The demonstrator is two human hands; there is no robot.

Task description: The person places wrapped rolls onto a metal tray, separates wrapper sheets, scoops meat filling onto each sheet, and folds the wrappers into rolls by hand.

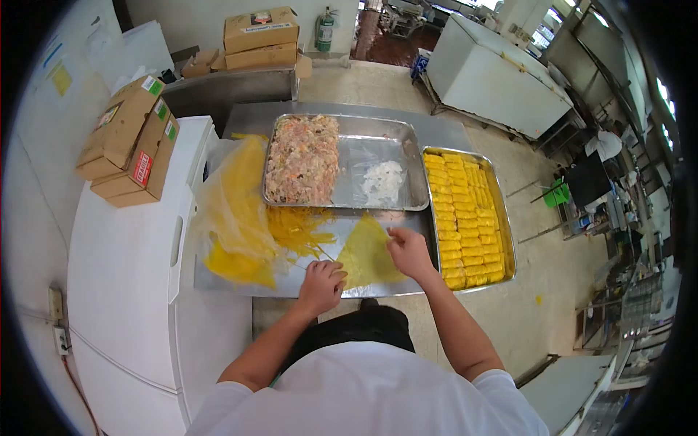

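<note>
White cloth shirt [363, 389], nearest. Left hand [322, 285]: fingers curled at left edge of thin yellow triangular sheet [366, 254]. Right hand [408, 251]: fingers bent at its right edge. Pinch or mere contact unclear for both. Sheet: flat on grey metal surface [447, 129], between hands. Possible faults: tearing, from uneven pulling; tangling, from loose yellow shreds [294, 229] nearby. Beyond: silver rectangular metal tray [371, 147], pinkish minced mixture [302, 160] inside.

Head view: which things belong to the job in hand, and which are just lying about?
Job, judging by layout:
yellow sheet between left hand and right hand
chopped mix
white stuff
yellow rolls
yellow strips

Apparently lying about:
cardboard boxes
fire extinguisher
green container
</note>
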